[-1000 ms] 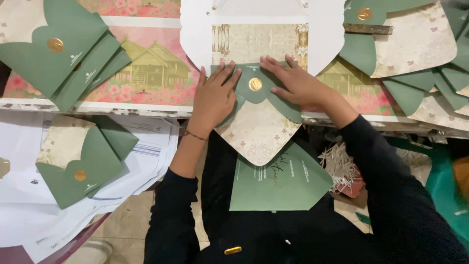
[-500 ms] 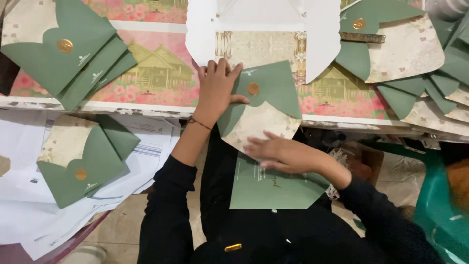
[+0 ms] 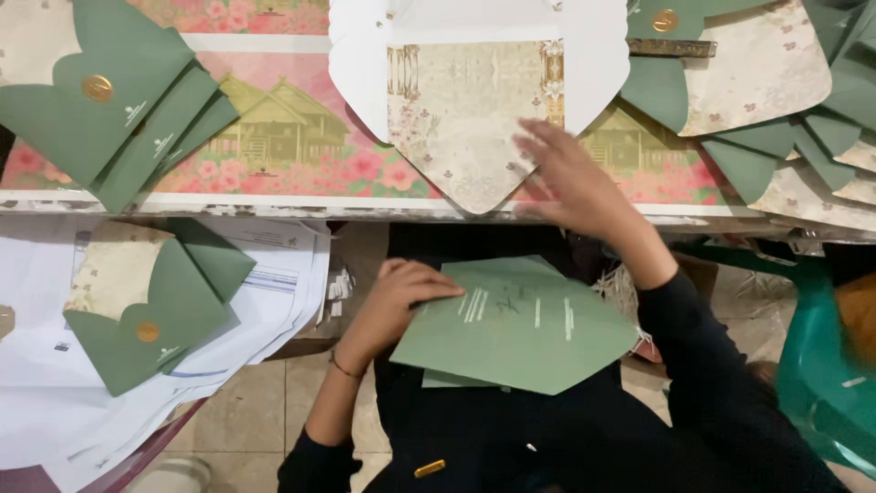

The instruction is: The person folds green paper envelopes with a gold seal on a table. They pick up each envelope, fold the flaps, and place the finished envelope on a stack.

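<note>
Head view: the left hand (image 3: 397, 297) pinches the left edge of a green card (image 3: 516, 324) lying on the lap, near the table (image 3: 274, 205). The right hand (image 3: 570, 178), fingers spread wide and empty, rests on an open floral envelope (image 3: 461, 114) farther off. Green envelopes (image 3: 100, 100) lie far left.

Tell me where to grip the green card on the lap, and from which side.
Pinch the green card at its near-left edge, coming from the left, likely easiest. It lies nearly flat on the lap, so there is no top grip; that corner overhangs, and the left hand already rests there. The right hand is up at the table edge.
</note>
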